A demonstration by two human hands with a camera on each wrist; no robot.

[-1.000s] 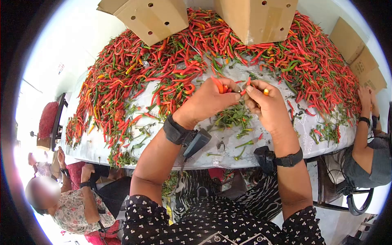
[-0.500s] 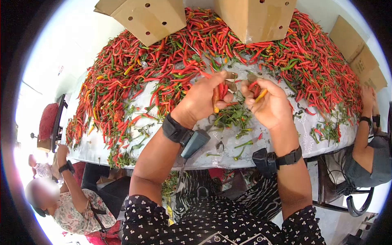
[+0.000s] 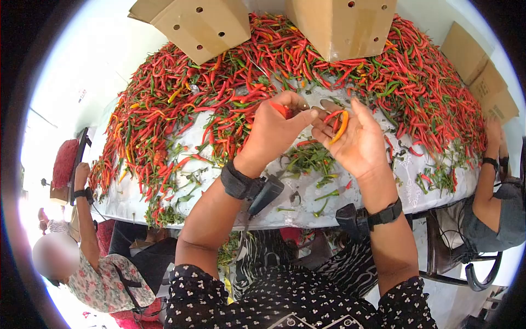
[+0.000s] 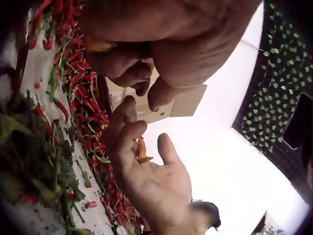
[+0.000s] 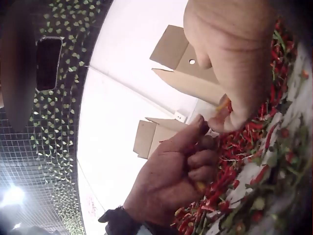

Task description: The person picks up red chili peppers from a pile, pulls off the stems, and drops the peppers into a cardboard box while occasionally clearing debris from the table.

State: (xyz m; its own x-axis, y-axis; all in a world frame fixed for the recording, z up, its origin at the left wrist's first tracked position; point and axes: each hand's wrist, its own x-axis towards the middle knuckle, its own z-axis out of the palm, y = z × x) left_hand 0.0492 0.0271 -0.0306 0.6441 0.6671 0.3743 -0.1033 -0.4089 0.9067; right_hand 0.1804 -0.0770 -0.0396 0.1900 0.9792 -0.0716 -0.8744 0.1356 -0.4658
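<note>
My left hand [image 3: 274, 131] holds red chili peppers [image 3: 279, 108] in its curled fingers, its thumb stretched toward the other hand. Palm up, my right hand [image 3: 361, 143] holds an orange chili pepper [image 3: 343, 127] and red ones across its bent fingers, its thumb raised away from them. In the left wrist view the orange chili [image 4: 142, 149] pokes out between those fingers. The right wrist view shows the back of the left hand [image 5: 164, 174] with its fingers folded in. Below both hands lies a small heap of green stems [image 3: 312, 160].
A large pile of red chilies [image 3: 159, 109] curves around the table [image 3: 263, 211]. Two cardboard boxes [image 3: 205, 30] stand at the back, with more cardboard [image 3: 479, 77] at right. One person [image 3: 118, 279] sits at left; another's arm [image 3: 487, 175] reaches in from the right.
My hands were close together, then drew apart. The right palm has turned up, showing the orange chili on its fingers. The left thumb now points toward the right hand. The person at left has raised an arm.
</note>
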